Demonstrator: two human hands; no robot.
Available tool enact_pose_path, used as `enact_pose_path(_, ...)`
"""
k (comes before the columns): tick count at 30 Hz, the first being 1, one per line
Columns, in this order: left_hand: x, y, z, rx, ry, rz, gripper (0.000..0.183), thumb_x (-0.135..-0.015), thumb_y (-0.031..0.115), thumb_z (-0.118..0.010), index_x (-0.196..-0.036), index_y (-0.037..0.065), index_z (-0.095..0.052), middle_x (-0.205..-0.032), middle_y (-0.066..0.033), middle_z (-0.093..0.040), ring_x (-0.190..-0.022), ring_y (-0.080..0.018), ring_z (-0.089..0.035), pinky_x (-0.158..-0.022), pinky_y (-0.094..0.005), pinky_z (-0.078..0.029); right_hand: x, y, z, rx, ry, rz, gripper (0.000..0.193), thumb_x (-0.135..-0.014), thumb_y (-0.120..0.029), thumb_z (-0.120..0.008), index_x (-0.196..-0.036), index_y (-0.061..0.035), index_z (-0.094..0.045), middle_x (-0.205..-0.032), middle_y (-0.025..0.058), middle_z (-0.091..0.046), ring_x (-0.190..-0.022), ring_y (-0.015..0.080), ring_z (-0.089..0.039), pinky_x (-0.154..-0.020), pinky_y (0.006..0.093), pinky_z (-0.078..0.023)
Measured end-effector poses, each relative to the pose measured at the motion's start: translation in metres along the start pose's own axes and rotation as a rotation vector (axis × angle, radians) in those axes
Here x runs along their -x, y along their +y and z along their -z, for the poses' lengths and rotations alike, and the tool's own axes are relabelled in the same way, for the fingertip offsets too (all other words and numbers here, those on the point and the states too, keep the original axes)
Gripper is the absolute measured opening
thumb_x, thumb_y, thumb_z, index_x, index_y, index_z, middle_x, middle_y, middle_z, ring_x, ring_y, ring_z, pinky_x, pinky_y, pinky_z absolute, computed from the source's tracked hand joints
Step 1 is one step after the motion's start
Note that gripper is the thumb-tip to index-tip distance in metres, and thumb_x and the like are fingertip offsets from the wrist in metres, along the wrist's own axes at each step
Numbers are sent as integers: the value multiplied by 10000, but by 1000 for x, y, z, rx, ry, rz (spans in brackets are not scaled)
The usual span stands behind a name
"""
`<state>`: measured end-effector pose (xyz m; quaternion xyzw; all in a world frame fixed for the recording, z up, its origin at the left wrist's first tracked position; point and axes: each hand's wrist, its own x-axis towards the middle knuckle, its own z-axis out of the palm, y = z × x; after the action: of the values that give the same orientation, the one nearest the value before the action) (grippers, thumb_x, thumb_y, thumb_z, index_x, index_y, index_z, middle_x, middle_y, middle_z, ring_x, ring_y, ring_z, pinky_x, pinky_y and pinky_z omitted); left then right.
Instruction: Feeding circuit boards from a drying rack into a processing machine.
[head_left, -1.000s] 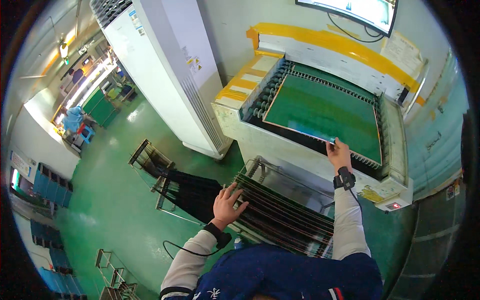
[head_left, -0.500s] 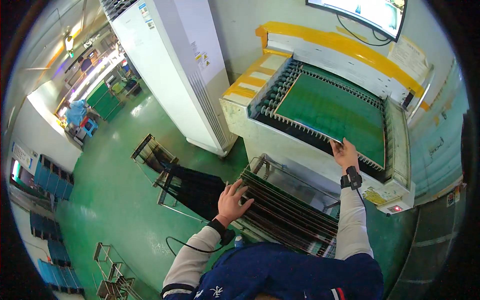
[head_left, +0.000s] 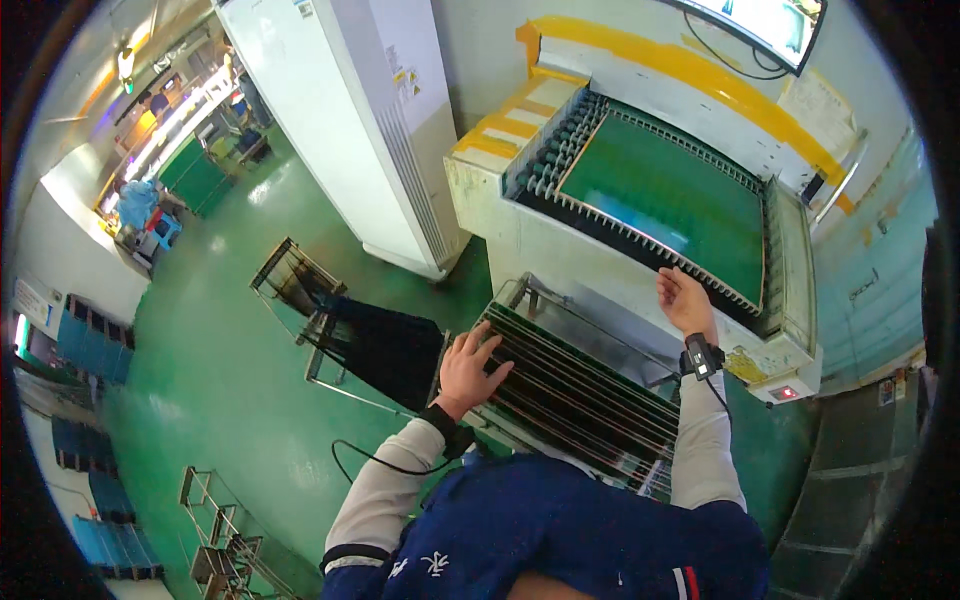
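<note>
A flat green panel [head_left: 665, 195] lies on the roller bed of a pale machine [head_left: 575, 285], with rollers showing around its edges. My right hand [head_left: 687, 303] hovers by the machine's front edge, just off the panel's near edge; its fingers are loosely extended and hold nothing. Below the machine stands a metal rack [head_left: 545, 300] with several thin panels [head_left: 580, 385] set on edge in a row. Over the left end of that row is my left hand [head_left: 468, 370], fingers spread. Whether its fingertips touch the panels I cannot tell.
Left of the rack stands another metal rack [head_left: 290, 275] with dark panels. A tall white cabinet unit [head_left: 340, 120] rises beside the machine. More frames [head_left: 225, 550] stand on the green floor at lower left. A monitor [head_left: 765, 25] hangs above. A person in blue [head_left: 138, 203] is far left.
My right hand has let go of the panel's near edge and drawn slightly back from it. My left hand stays over the rack. The whole view has shifted a little.
</note>
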<state>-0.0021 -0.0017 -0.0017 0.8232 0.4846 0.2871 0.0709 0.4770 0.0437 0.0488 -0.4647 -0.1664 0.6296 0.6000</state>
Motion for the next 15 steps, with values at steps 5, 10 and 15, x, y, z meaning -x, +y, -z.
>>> enact_pose_path(5,-1,3,0,7,-28,15,535,-885,449,-823,-1327,165,-726,-1535,-86,-583,-1290,-356,-588,-1050,-468,-514,20,32,-1,388,-69,-42,354,-1098,-420,-602,-1123,-84,-710,-1002,53,-771,-848,167,-713,-748,339,-558)
enact_pose_path(10,1,1,2,8,-55,36,551,-896,465,-809,-1354,173,-715,-1545,-91,-573,-1308,-359,-575,-1080,-474,-496,58,58,-43,876,-232,-150,411,-1080,-453,-624,-1278,-100,-697,-1129,89,-765,-990,178,-722,-868,337,-586)
enact_pose_path(15,-2,2,3,33,-68,26,547,-905,473,-796,-1350,163,-718,-1552,-98,-565,-1309,-368,-572,-1094,-487,-487,60,100,-43,1397,-527,-40,629,-995,-569,-699,-1301,-21,-733,-1205,127,-768,-1093,237,-702,-950,372,-539)
